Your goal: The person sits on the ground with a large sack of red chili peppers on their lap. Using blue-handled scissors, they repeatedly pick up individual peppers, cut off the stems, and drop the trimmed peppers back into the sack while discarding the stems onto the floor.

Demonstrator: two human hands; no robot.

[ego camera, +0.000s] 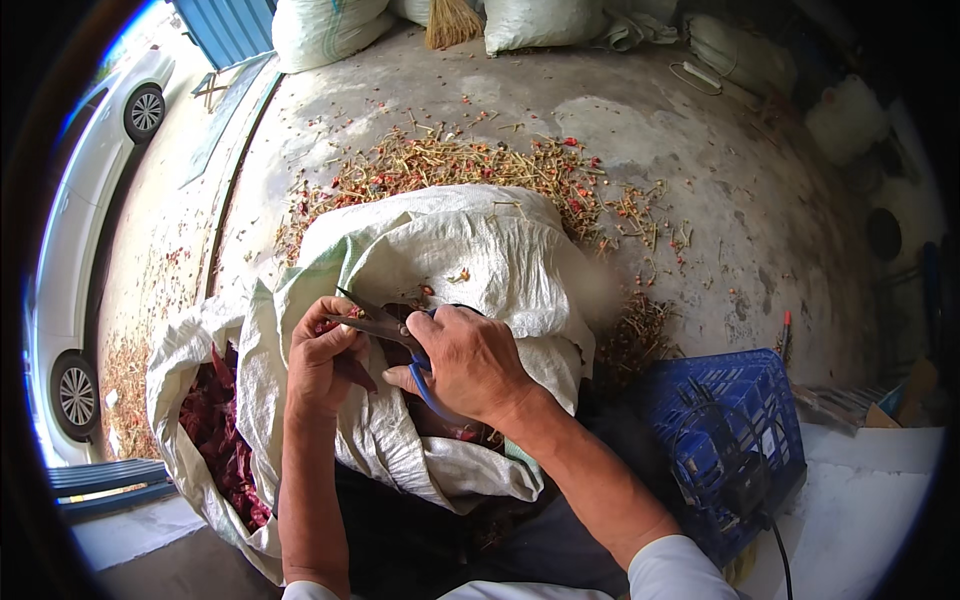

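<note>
My left hand (322, 352) pinches a dried red chili pepper (352, 373), whose dark tip hangs below my fingers. In my right hand (472, 360) is a pair of scissors (384, 326) with blue handles. Its blades are apart and reach the chili's upper end at my left fingertips. Beneath both hands lies a white woven sack (465, 247), its mouth open, with dark red chilies partly hidden by my right hand. At the left stands a second woven sack (169, 375), rolled open and holding many dried red chilies (221, 442).
Cut stems and chili bits (435, 161) litter the concrete floor beyond the sack. A blue plastic crate (720, 375) with a black corded device (742, 480) sits at the right. Full white sacks (544, 26) and a straw broom (452, 26) stand at the back; a white car (90, 202) is outside left.
</note>
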